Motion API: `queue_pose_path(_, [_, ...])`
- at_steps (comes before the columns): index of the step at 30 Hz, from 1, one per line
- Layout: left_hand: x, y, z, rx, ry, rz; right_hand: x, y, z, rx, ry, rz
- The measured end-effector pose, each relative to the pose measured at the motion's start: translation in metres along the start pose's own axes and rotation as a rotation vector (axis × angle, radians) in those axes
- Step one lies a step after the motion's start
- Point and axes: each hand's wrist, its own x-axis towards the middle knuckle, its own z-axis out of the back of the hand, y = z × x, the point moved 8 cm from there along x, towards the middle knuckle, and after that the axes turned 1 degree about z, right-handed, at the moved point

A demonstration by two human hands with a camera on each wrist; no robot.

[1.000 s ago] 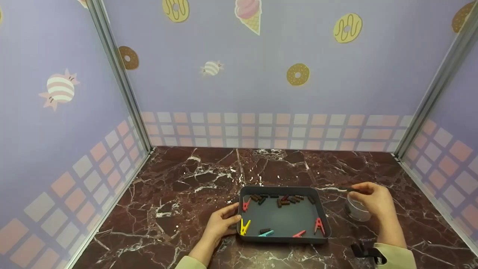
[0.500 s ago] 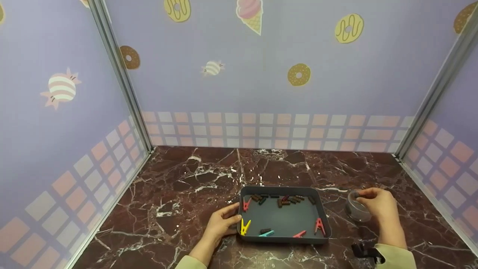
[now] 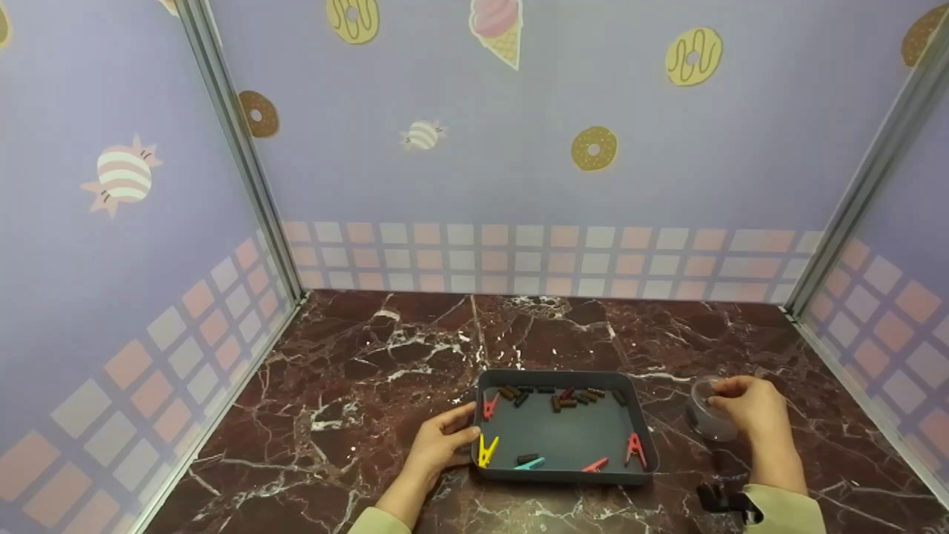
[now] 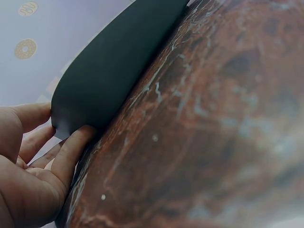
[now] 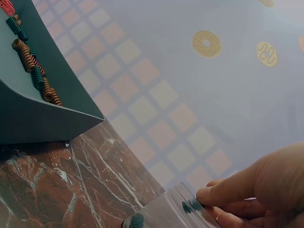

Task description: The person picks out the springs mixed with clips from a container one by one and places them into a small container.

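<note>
My left hand (image 3: 441, 445) holds the left wall of a dark grey tray (image 3: 563, 475); in the left wrist view its fingers touch the tray's corner (image 4: 80, 109). Inside the tray lie several small coil springs (image 3: 567, 400), brown, dark green and red, mostly along the far side. At the rim of a clear plastic cup (image 3: 708, 423), right of the tray, is my right hand (image 3: 752, 408). Seen through the cup in the right wrist view, a green spring (image 5: 191, 205) sits at its fingertips, apparently pinched. Another green spring (image 5: 137, 221) lies lower in the cup.
Red, yellow and blue clips are on the tray, among them a yellow clip (image 3: 485, 451) at the left and a red clip (image 3: 634, 449) at the right. A patterned wall (image 3: 549, 185) closes the back of the marble-look table (image 3: 356, 356).
The right hand has moved slightly down and right, bringing the spring from above the cup to its mouth. My left hand and the tray stay in place.
</note>
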Motion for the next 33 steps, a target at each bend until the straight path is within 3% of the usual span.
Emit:
queue_pose_path(18, [0.001, 0.001, -0.001, -0.008, 0.002, 0.012, -0.002, 0.006, 0.002, 0.001, 0.010, -0.004])
queue_pose_path(27, [0.002, -0.004, 0.000, 0.066, -0.024, -0.045, -0.006, 0.023, 0.000, 0.013, -0.008, 0.046])
queue_pose_path(33, [0.001, -0.001, -0.001, 0.019, -0.007, -0.026, -0.008, 0.040, -0.007, 0.025, -0.015, 0.099])
